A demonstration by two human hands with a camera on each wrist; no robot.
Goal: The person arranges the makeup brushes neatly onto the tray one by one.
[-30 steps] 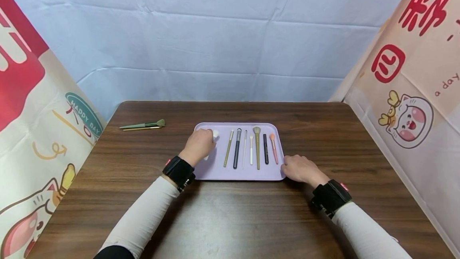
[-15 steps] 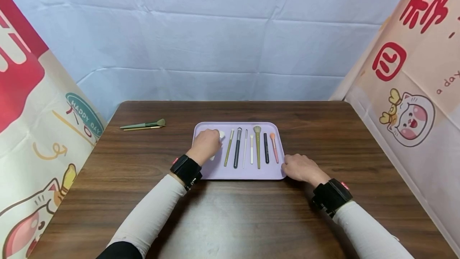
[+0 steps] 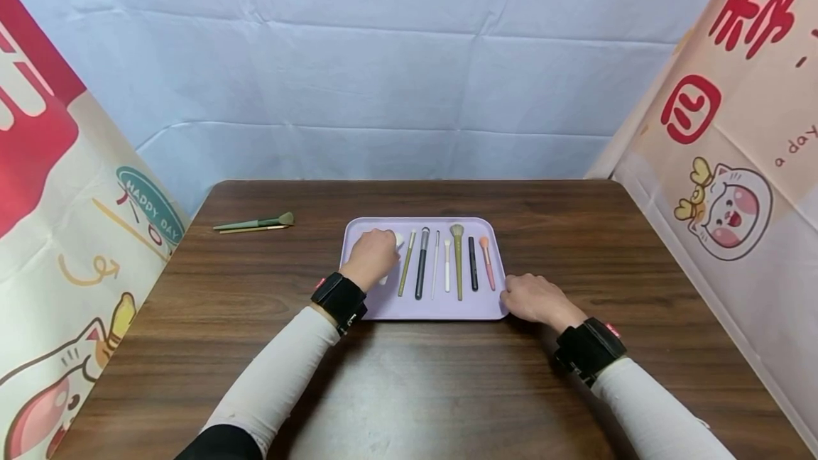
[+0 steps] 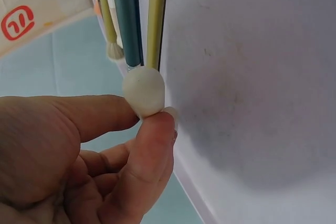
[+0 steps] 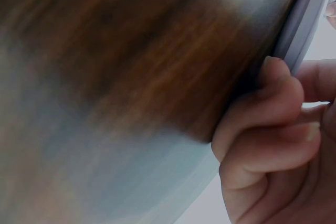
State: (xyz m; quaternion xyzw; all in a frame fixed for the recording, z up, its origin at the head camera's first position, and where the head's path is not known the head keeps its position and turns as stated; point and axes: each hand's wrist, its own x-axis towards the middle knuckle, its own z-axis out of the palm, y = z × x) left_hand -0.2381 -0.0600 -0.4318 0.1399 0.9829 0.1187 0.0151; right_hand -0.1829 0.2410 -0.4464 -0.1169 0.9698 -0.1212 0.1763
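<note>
My left hand (image 3: 372, 258) pinches a white makeup brush (image 3: 399, 240) over the left part of the lilac tray (image 3: 409, 310). In the left wrist view, the rounded white end (image 4: 144, 92) of that brush shows between thumb and fingers; the hand hides much of its length in the head view. At the tray's right edge, my right hand (image 3: 535, 299) grips the rim, with curled fingers (image 5: 262, 106) on it in the right wrist view. A row of makeup brushes lies on the tray, from a thin olive brush (image 3: 407, 263) to a pink brush (image 3: 488, 263).
Two more brushes lie at the back left of the wooden table (image 3: 307, 389), a green brush (image 3: 252, 221) beside a thin gold-handled one (image 3: 251, 229). A pale cloth (image 3: 409, 91) hangs behind the table, with printed cloths (image 3: 722, 133) along both sides.
My left hand has moved right with the white makeup brush, closer to the thin olive brush. The right hand stays at the tray's edge.
</note>
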